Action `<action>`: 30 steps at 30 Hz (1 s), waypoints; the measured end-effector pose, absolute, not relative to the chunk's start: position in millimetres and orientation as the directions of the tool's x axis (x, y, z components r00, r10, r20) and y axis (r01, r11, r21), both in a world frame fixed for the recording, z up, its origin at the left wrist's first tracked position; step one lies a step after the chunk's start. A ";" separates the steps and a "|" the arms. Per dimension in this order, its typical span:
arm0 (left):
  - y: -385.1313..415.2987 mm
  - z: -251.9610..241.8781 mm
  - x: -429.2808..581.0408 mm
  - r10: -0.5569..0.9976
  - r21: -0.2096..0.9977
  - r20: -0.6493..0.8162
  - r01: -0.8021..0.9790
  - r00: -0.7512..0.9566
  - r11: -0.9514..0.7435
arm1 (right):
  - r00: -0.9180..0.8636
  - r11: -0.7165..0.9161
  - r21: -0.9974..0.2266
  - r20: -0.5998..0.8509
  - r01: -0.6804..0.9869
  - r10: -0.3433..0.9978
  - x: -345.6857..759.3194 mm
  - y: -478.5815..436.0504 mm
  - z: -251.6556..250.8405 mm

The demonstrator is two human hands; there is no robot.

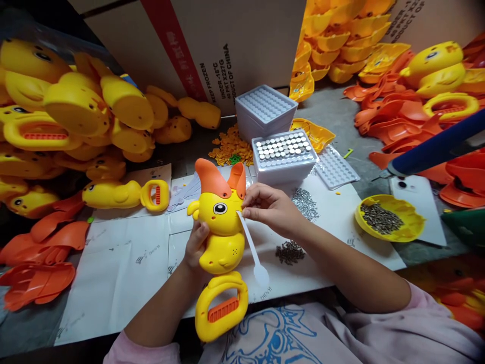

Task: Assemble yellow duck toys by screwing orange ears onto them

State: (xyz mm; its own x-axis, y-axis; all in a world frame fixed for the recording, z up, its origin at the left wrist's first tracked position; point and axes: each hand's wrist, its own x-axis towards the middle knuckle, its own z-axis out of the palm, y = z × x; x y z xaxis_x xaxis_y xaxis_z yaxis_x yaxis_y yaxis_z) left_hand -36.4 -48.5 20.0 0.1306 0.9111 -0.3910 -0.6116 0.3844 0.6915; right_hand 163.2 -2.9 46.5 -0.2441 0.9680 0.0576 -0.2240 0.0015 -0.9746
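Note:
A yellow toy duck [223,245] with an orange crest and a loop handle is upright in front of me. My left hand [196,242] is wrapped round its back from the left. At its right side, my right hand [271,210] pinches the narrow end of a white spoon-shaped plastic strip [250,245]. The strip hangs down with its rounded end low. Its upper end is against the duck's head, and I cannot tell whether it enters the toy. Beyond my right hand lie small silver parts [305,203], and below my forearm is a pile of dark screws [290,252].
Trays of button cells [284,146] stand behind the duck, beside orange pieces [231,144]. Yellow ducks [76,106] are heaped at left. At right are a bowl of screws [382,220], a phone [417,197], a blue electric screwdriver [435,146] and orange parts [394,121].

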 end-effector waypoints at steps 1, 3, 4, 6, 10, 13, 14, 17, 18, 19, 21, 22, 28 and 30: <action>-49.1 19.7 -36.4 0.911 0.696 -0.393 -0.606 0.128 0.385 | -0.239 0.007 -0.975 0.061 -0.221 0.969 162.8 -3.1 46.5; -50.2 19.7 -35.2 0.914 0.709 -0.380 -0.592 0.139 0.385 | -0.209 0.047 -0.977 0.091 -0.207 0.974 161.5 -4.2 46.0; -50.6 20.4 -34.1 0.920 0.718 -0.365 -0.585 0.147 0.378 | -0.193 0.057 -0.976 0.099 -0.208 0.976 160.8 -4.9 45.7; -51.1 23.0 -30.9 0.934 0.739 -0.325 -0.576 0.151 0.350 | -0.176 0.039 -0.970 0.083 -0.240 0.981 159.5 -6.3 45.5; -50.3 31.9 -24.4 0.958 0.804 -0.262 -0.521 0.121 0.286 | -0.171 -0.007 -0.964 0.040 -0.267 0.984 159.3 -6.3 46.8; -50.4 35.7 -22.2 0.962 0.832 -0.251 -0.484 0.104 0.270 | -0.214 -0.128 -0.942 -0.062 -0.309 0.975 160.4 -3.8 48.3; -51.1 35.6 -22.2 0.962 0.834 -0.255 -0.480 0.098 0.270 | -0.238 -0.183 -0.927 -0.106 -0.328 0.966 160.8 -2.9 48.9; -55.1 32.7 -24.7 0.959 0.843 -0.261 -0.458 0.112 0.283 | -0.314 -0.307 -0.882 -0.196 -0.357 0.929 163.1 -2.1 51.5; -56.6 31.4 -26.1 0.961 0.851 -0.250 -0.446 0.122 0.278 | -0.351 -0.344 -0.867 -0.215 -0.361 0.911 164.3 -2.3 52.6; -58.0 30.3 -27.6 0.963 0.861 -0.236 -0.432 0.127 0.268 | -0.391 -0.378 -0.853 -0.230 -0.361 0.891 166.0 -2.6 53.8; -60.1 29.0 -30.0 0.971 0.883 -0.208 -0.404 0.119 0.239 | -0.453 -0.424 -0.837 -0.247 -0.346 0.857 169.9 -2.7 55.5; -60.6 28.8 -30.9 0.974 0.890 -0.200 -0.396 0.107 0.227 | -0.469 -0.434 -0.837 -0.252 -0.333 0.846 171.8 -2.2 55.9; -56.8 32.6 -30.4 0.965 0.857 -0.218 -0.443 0.148 0.262 | -0.436 -0.318 -0.931 -0.215 -0.177 0.874 170.7 1.2 57.9; -54.3 34.9 -29.0 0.963 0.840 -0.216 -0.472 0.162 0.268 | -0.344 -0.121 -0.992 -0.101 -0.038 0.933 170.8 -3.7 65.3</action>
